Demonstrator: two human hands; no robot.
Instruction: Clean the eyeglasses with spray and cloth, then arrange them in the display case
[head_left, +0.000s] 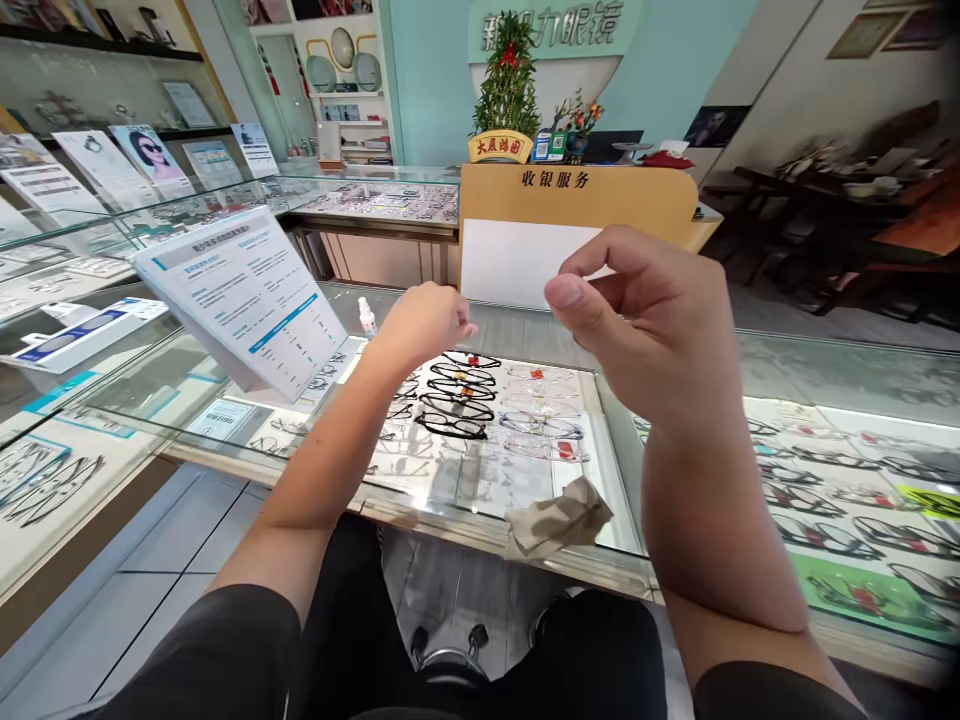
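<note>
My left hand [429, 318] hovers above the glass counter, its fingers curled inward; whatever may lie inside is hidden. A small white spray bottle [367, 318] stands just left of it. My right hand [652, 320] is raised higher and nearer to me, thumb and forefinger tips close together, with nothing visible between them. Below and between the hands, black-framed glasses [457, 400] lie in a column, beside a column of clear-framed glasses [541, 425]. A crumpled beige cloth [559, 518] rests at the counter's front edge, touched by neither hand.
A tilted printed sign [244, 295] stands on the counter at left. More glasses [817, 490] lie under the glass at right. Behind the counter is a yellow cashier desk [585, 200] with a plant [506, 85] on it. A stool base [450, 655] shows between my legs.
</note>
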